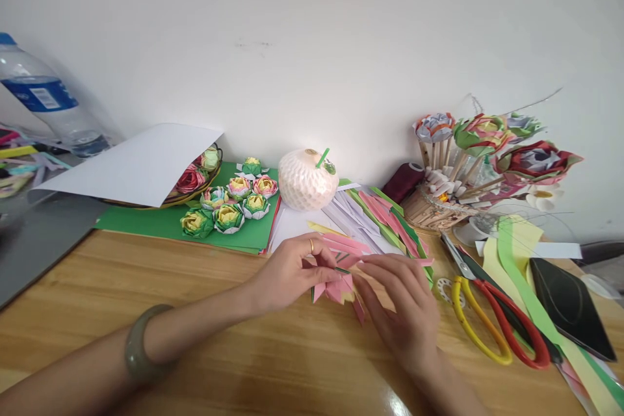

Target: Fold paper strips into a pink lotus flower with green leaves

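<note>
Above the front part of the wooden table, I have a partly formed pink folded-paper flower with green edges and a bit of yellow. My left hand, wearing a ring, is closed, pinching its upper edge between thumb and fingers. From the other side, my right hand has its curved index finger and thumb on the flower's right edge, partly hiding it. Just behind both hands lie loose pink paper strips. Beyond them, white paper strips fan out beside green and pink ones.
Several finished paper flowers sit on green sheets. A white textured round container stands near the wall. To the right are scissors, a black phone-like object and a basket of stemmed flowers. A water bottle stands left.
</note>
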A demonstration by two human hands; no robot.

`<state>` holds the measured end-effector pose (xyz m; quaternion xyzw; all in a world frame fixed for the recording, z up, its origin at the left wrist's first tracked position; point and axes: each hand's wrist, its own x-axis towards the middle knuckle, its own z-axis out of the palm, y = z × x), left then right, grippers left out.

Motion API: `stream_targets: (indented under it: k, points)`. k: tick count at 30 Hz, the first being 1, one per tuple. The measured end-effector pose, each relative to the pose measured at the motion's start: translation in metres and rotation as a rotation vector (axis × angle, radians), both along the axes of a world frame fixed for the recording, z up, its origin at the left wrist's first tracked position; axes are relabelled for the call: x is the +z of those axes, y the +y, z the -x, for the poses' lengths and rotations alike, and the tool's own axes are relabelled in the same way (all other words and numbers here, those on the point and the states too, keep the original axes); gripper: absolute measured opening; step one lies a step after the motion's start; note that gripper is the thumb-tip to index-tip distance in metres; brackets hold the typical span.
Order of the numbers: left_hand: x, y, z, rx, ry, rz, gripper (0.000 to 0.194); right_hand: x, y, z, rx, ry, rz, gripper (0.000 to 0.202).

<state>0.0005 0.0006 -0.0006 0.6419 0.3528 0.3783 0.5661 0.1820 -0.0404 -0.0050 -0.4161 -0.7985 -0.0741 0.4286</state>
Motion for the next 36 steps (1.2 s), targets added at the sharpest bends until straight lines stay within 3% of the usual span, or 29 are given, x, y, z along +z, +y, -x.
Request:
stream_targets:
  k: [2, 4, 7, 10, 13, 29, 36]
  points:
    - [0.0, -0.002, 0.0, 0.112, -0.009, -0.216, 0.012, 0.004, -0.002, 0.002, -0.045, 0.136, 0.075, 0.011]
    - [-0.002, -0.004, 0.001, 0.188, -0.003, -0.43, 0.008, 0.007, -0.003, 0.005, -0.028, 0.247, 0.294, 0.007]
    - [-0.009, -0.006, 0.002, 0.192, 0.035, -0.668, 0.007, 0.01, -0.002, 0.009, 0.056, 0.348, 0.644, 0.017]
    - [-0.013, -0.008, 0.002, 0.159, 0.035, -0.749, 0.011, 0.01, 0.0, 0.011, 0.1, 0.448, 0.838, 0.025]
    - [-0.014, -0.009, 0.0, 0.155, 0.01, -0.694, 0.008, 0.01, 0.0, 0.011, 0.103, 0.509, 0.903, 0.029]
    - [-0.018, -0.008, -0.004, 0.151, -0.047, -0.326, 0.009, 0.004, -0.002, 0.008, 0.103, 0.498, 0.917, 0.03]
    - [-0.015, -0.006, -0.005, 0.189, -0.089, -0.121, 0.014, 0.001, -0.004, 0.011, 0.11, 0.504, 0.852, 0.027]
